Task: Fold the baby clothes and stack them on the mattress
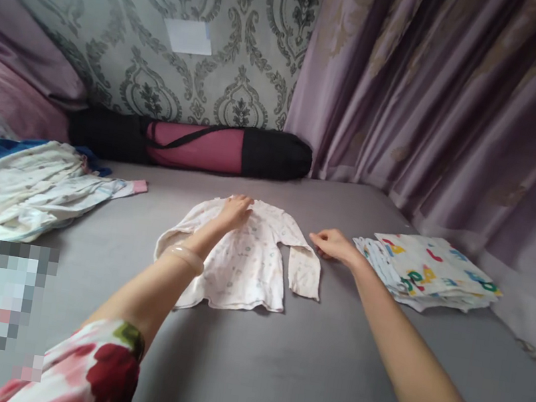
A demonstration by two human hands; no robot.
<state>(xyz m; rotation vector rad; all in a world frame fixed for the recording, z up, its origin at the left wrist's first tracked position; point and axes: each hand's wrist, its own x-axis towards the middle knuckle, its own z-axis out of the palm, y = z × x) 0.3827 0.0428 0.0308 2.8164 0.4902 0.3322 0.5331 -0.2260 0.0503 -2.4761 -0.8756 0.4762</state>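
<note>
A small white long-sleeved shirt [252, 259] with a tiny print lies spread on the grey sheet, its collar toward the wall. My left hand [237, 212] rests on the shirt near the collar, fingers stretched out over the cloth. The shirt's sleeve on the right is bent downward at the elbow. Just beside that bend is my right hand [334, 244], its fingers curled together. Whether the fingertips pinch any cloth is too small to make out. My left forearm hides part of the shirt's other sleeve.
A folded stack of printed clothes [439, 270] sits at the right, near the purple curtain [367, 75]. Loose clothes [37, 193] are heaped at the left. Against the patterned wall lies a long black and maroon bag [195, 146]. The lower left corner is blurred out.
</note>
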